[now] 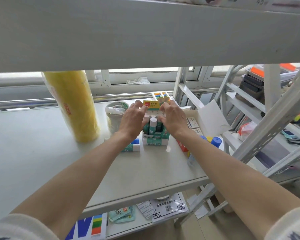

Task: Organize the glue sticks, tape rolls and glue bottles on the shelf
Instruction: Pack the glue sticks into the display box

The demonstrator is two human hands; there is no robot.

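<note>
A green display box of glue sticks (155, 127) stands on the white shelf (42, 146), its yellow header card upright. White-capped sticks fill it. My left hand (133, 118) rests against the box's left side with fingers on the caps. My right hand (171, 116) presses the right side, fingertips on the sticks. Two loose glue sticks (154, 142) lie flat in front of the box. Glue bottles with blue and yellow caps (213, 141) lie at the shelf's right edge. A clear tape roll (116, 115) holding a small white bottle sits left of the box.
A tall yellow stack of tape rolls (73, 104) stands at the left. An open white carton (203, 118) with small boxes sits to the right, an abacus box (160, 97) behind. The upper shelf (145, 32) hangs low overhead. Papers lie on the lower shelf (168, 207).
</note>
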